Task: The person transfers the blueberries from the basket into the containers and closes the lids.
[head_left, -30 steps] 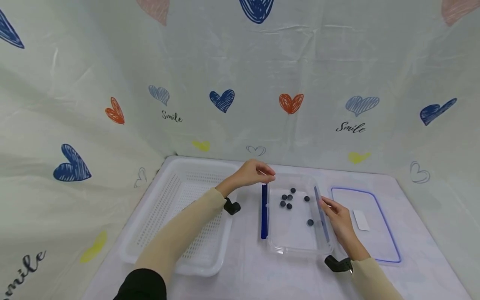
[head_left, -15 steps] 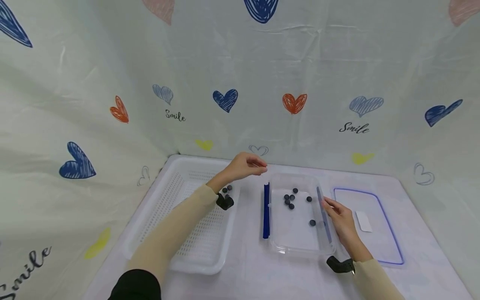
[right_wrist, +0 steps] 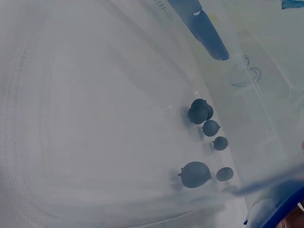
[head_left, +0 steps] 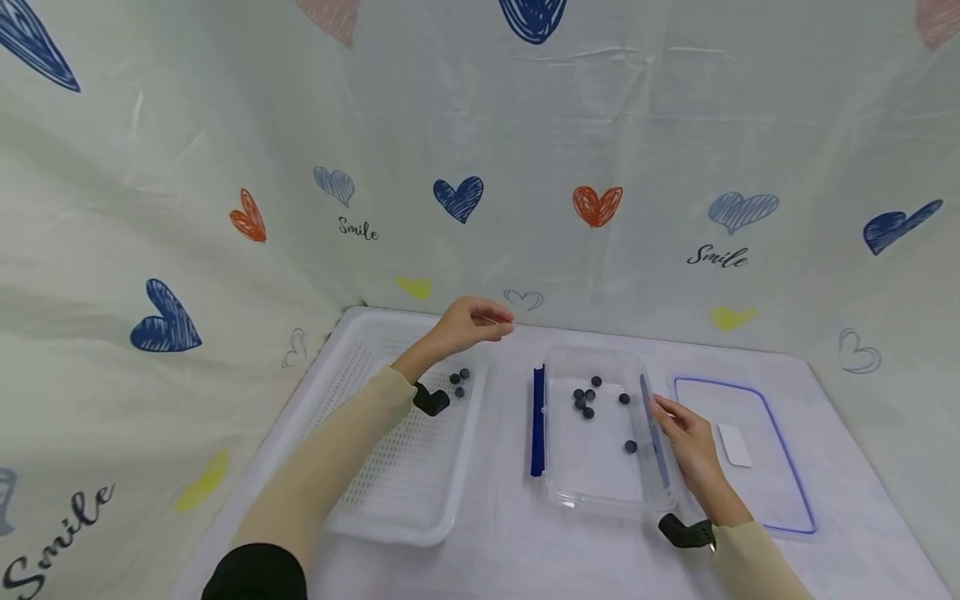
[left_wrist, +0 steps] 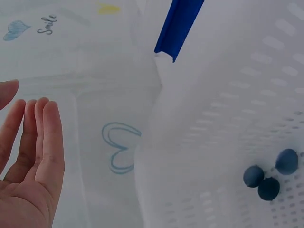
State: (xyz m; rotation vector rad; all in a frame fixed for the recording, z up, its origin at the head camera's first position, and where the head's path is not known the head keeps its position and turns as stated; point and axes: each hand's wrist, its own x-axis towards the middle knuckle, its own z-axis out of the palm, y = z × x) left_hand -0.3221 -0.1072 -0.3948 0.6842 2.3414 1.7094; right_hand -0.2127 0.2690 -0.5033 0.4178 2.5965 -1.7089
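Observation:
My left hand [head_left: 459, 327] hovers over the far right corner of the white perforated basket [head_left: 416, 537]. In the left wrist view its fingers [left_wrist: 52, 142] are nearly straight, with nothing between them and the thumb. Low in the basket lie a few dark blue, blueberry-like balls [left_wrist: 253, 176]. My right hand [head_left: 692, 446] holds the right side of the clear plastic box [head_left: 592, 492] at its blue clip flap [head_left: 657, 433]. Several more such balls [head_left: 588, 412] rest on the box floor, mostly clustered toward the back. In the right wrist view the flap hides most of that hand.
Right of the box lies a clear lid [head_left: 757, 492] with a blue seal, bearing a white rectangular piece [head_left: 734, 445]. A second blue flap [head_left: 537, 421] hangs out on the box's left side. A heart-printed curtain [head_left: 525, 125] rises behind the table [head_left: 510, 550].
My left hand has drawn left and away from the box toward the basket, uncovering balls there. The right hand stays at the box's side. The head view has shifted slightly.

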